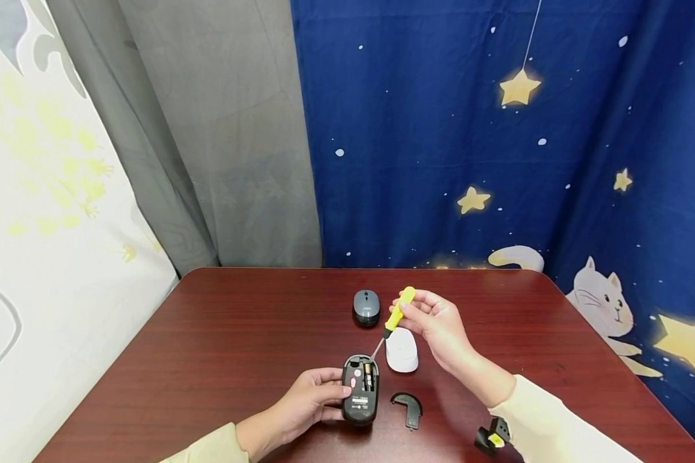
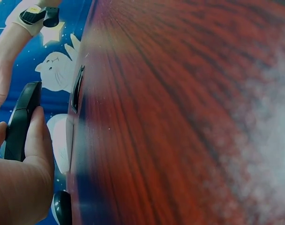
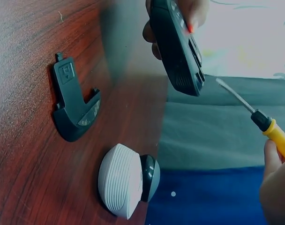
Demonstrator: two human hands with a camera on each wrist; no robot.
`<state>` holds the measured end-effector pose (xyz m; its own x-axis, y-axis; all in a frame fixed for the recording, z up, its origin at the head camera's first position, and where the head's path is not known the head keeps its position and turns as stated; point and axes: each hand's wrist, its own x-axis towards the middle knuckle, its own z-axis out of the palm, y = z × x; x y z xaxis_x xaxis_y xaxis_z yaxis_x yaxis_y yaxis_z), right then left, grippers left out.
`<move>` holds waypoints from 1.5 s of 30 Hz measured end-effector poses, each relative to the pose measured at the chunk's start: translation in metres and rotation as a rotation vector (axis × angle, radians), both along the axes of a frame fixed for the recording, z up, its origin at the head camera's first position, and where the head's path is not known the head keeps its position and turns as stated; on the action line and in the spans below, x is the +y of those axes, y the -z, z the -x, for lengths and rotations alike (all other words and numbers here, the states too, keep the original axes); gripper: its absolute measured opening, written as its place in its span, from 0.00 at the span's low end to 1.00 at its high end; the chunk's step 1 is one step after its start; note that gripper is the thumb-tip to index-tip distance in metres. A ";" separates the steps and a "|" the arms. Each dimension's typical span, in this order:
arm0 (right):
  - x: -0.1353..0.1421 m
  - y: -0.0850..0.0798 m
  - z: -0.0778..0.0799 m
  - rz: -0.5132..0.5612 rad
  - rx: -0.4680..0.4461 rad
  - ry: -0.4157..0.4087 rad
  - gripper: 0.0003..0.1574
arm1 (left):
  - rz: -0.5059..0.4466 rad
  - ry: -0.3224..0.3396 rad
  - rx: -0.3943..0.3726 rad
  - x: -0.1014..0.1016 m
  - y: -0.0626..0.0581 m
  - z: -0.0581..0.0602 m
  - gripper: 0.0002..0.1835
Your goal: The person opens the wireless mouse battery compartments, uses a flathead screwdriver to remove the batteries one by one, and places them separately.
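My left hand grips a black computer mouse by its sides, underside facing up. Its battery compartment is uncovered, and a battery lies inside. The right hand pinches the yellow handle of a screwdriver, whose shaft slants down toward the mouse's far end. In the right wrist view, a small gap shows between the screwdriver's tip and the mouse. The black battery cover lies on the table, right of the held mouse.
A white mouse stands on the dark red wooden table, just beyond the held mouse. Behind it and to the left is a dark grey mouse. Grey and blue star-patterned curtains hang behind the table's far edge.
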<state>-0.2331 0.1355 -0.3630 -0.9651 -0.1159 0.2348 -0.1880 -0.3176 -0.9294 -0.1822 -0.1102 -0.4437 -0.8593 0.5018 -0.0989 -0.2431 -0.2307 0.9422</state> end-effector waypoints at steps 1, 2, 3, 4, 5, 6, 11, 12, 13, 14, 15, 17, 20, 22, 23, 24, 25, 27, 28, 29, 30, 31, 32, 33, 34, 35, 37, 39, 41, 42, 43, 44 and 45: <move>-0.001 0.000 0.000 -0.016 0.015 0.002 0.12 | 0.001 0.000 0.000 0.000 0.000 0.000 0.21; -0.002 0.001 -0.001 -0.035 0.031 0.007 0.12 | 0.002 0.001 -0.001 0.000 0.000 0.000 0.21; -0.003 0.001 -0.002 -0.056 0.048 0.010 0.13 | 0.003 0.000 -0.001 0.000 -0.001 -0.001 0.21; -0.004 0.001 -0.003 -0.077 0.063 0.013 0.13 | 0.003 -0.001 -0.002 0.000 -0.001 -0.001 0.21; -0.004 0.002 -0.004 -0.095 0.076 0.011 0.13 | 0.004 -0.002 -0.003 0.000 -0.001 0.000 0.21; -0.005 0.002 -0.005 -0.114 0.090 0.013 0.14 | 0.005 -0.003 -0.004 -0.001 -0.001 0.000 0.21; -0.007 0.004 -0.010 -0.170 0.177 -0.004 0.16 | 0.004 -0.006 -0.006 -0.001 -0.001 0.000 0.22; -0.007 0.005 -0.011 -0.177 0.200 -0.006 0.15 | 0.003 -0.006 -0.006 -0.001 -0.001 0.000 0.22; -0.008 0.005 -0.011 -0.182 0.224 -0.011 0.15 | 0.002 -0.007 -0.006 -0.001 -0.001 0.001 0.21; -0.008 0.006 -0.012 -0.183 0.249 -0.017 0.15 | 0.001 -0.007 -0.008 -0.001 -0.001 0.001 0.21; -0.008 0.007 -0.013 -0.187 0.273 -0.022 0.15 | 0.001 -0.007 -0.008 -0.001 -0.001 0.001 0.21; -0.009 0.008 -0.014 -0.194 0.317 -0.034 0.14 | 0.001 -0.007 -0.008 -0.001 0.000 0.001 0.21; -0.010 0.009 -0.017 -0.207 0.373 -0.062 0.13 | 0.002 -0.008 -0.006 -0.001 0.000 0.002 0.21; -0.011 0.010 -0.019 -0.227 0.407 -0.079 0.13 | 0.003 -0.009 -0.004 -0.001 0.000 0.002 0.22; -0.011 0.010 -0.020 -0.235 0.421 -0.090 0.12 | 0.004 -0.010 -0.005 -0.001 0.000 0.002 0.22; -0.012 0.010 -0.021 -0.244 0.440 -0.100 0.12 | 0.004 -0.010 -0.006 -0.001 0.000 0.002 0.22; -0.013 0.011 -0.022 -0.255 0.458 -0.106 0.12 | 0.004 -0.008 -0.007 -0.001 0.000 0.002 0.21; -0.015 0.013 -0.024 -0.272 0.494 -0.119 0.12 | 0.003 -0.005 -0.008 -0.001 0.000 0.002 0.21; -0.016 0.013 -0.025 -0.280 0.509 -0.125 0.12 | 0.003 -0.005 -0.008 -0.001 0.001 0.003 0.21; -0.017 0.014 -0.026 -0.286 0.521 -0.129 0.12 | 0.004 -0.004 -0.006 -0.002 0.001 0.003 0.21; -0.018 0.014 -0.028 -0.296 0.538 -0.130 0.13 | 0.004 -0.003 -0.004 -0.002 0.001 0.003 0.21; -0.019 0.014 -0.030 -0.309 0.549 -0.127 0.14 | 0.004 -0.003 -0.001 -0.002 0.001 0.003 0.21; -0.020 0.013 -0.031 -0.322 0.563 -0.122 0.14 | 0.004 -0.002 0.000 -0.002 0.001 0.003 0.20; -0.021 0.013 -0.033 -0.337 0.579 -0.114 0.14 | 0.004 -0.002 0.000 -0.002 0.001 0.004 0.20; -0.022 0.011 -0.035 -0.352 0.598 -0.103 0.14 | 0.005 -0.001 0.000 -0.002 0.001 0.004 0.20; -0.023 0.010 -0.037 -0.366 0.617 -0.091 0.14 | 0.006 0.001 0.004 -0.002 0.001 0.004 0.20; -0.025 0.009 -0.040 -0.388 0.675 -0.067 0.15 | 0.005 0.003 0.004 -0.002 0.001 0.005 0.20; -0.026 0.009 -0.042 -0.413 0.744 -0.036 0.17 | 0.006 0.004 0.005 -0.001 0.000 0.005 0.20; -0.027 0.011 -0.042 -0.422 0.789 -0.020 0.19 | 0.010 0.004 0.009 -0.001 0.000 0.005 0.20; -0.027 0.012 -0.042 -0.418 0.797 -0.018 0.19 | 0.010 0.003 0.007 -0.001 0.000 0.005 0.20; -0.027 0.013 -0.041 -0.416 0.796 -0.017 0.19 | 0.012 0.004 0.008 -0.001 0.001 0.005 0.20; -0.026 0.014 -0.040 -0.412 0.786 -0.019 0.19 | 0.014 0.005 0.010 0.000 0.001 0.005 0.19; -0.026 0.014 -0.039 -0.399 0.761 -0.026 0.18 | 0.015 0.007 0.012 0.000 0.001 0.004 0.19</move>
<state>-0.1943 0.1099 -0.3771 -0.5571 -0.3475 0.7542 -0.8028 -0.0069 -0.5962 -0.1866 -0.1105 -0.4446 -0.8571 0.5061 -0.0963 -0.2333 -0.2147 0.9484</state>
